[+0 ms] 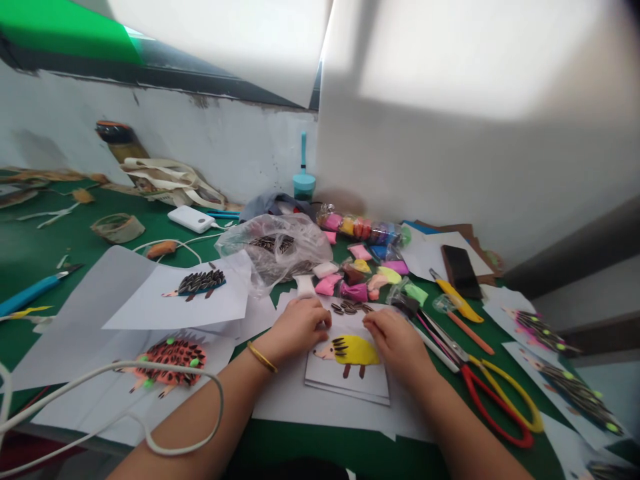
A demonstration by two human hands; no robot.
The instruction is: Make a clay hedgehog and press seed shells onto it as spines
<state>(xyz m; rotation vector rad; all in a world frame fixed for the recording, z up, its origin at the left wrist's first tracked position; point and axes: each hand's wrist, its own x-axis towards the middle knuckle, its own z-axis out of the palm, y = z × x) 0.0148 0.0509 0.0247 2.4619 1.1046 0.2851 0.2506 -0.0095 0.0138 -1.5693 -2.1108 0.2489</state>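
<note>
"Where was the yellow hedgehog [364, 348]?"

"On a white card [345, 388] near the middle of the desk's [280, 445] near edge, between the hands, a few dark seeds [341, 347] on its front part."

"And each grip?"

"The left hand [303, 327] was curled by the card's far left corner, perhaps to steady it. The right hand [397, 340] was by the far right corner, fingers bent inward. Whether either grip was clamped on anything, I couldn't tell."

"Why were those loose seeds [345, 308] just beyond the hedgehog?"

"For easy reach from both sides, I supposed."

"And the containers?"

"Toward the desk's far edge, a clear plastic bag [313, 237] held striped seeds [273, 245]. Right of it, a clear wrapper [363, 228] held a row of coloured packs; small packets [354, 292] lay grouped in front, likely so the colours showed."
</note>
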